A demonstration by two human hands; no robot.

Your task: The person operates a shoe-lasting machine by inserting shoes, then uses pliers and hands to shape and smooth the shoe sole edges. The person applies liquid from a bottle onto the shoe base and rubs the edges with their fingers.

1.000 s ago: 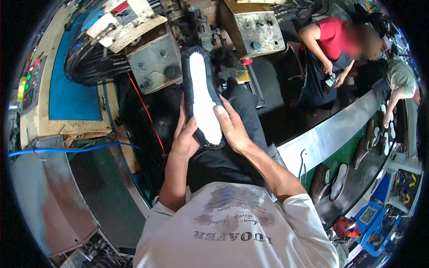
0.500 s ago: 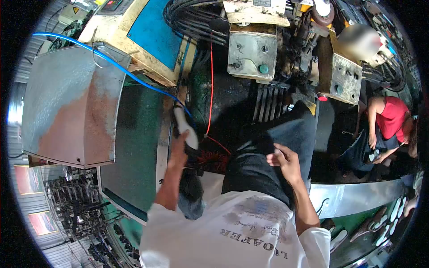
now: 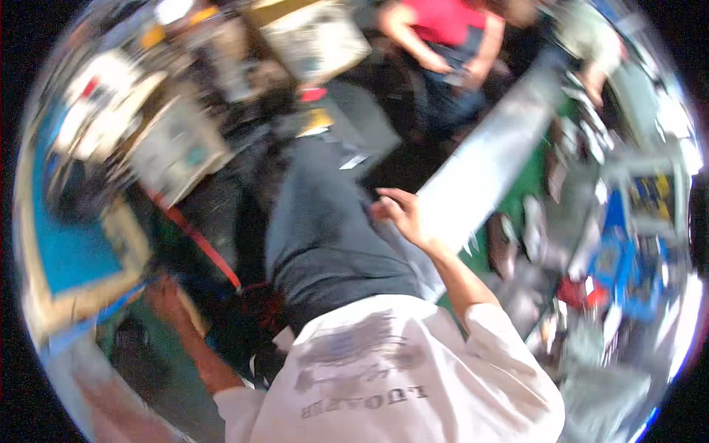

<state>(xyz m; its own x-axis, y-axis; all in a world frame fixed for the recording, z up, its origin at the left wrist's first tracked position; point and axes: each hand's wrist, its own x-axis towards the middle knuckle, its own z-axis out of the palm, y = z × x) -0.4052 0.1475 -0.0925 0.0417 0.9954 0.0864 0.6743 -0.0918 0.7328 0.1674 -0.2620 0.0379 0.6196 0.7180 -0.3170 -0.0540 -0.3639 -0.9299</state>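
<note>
My left hand point(image 3: 168, 297) is at the lower left, smeared by motion, so its grip does not show. Beside it is a pale tan, elongated shape point(image 3: 193, 311), too blurred to name. My right hand point(image 3: 402, 215) hovers over my dark trousers point(image 3: 325, 236), near the metal ledge. Its fingers are loosely bent and apart, with nothing visible in them.
A long shiny metal ledge point(image 3: 480, 170) runs diagonally at my right. Beyond it lie several blurred shoes point(image 3: 535, 225) and a blue crate-like object point(image 3: 628, 255). Machine control boxes point(image 3: 181, 151) stand ahead on the left. A person in a red top point(image 3: 443, 22) sits ahead.
The view has swung to the right, bringing the ledge and shoes further in. Earlier my left hand was at a white shoe-shaped piece, which I cannot make out now. My right hand stays above my lap.
</note>
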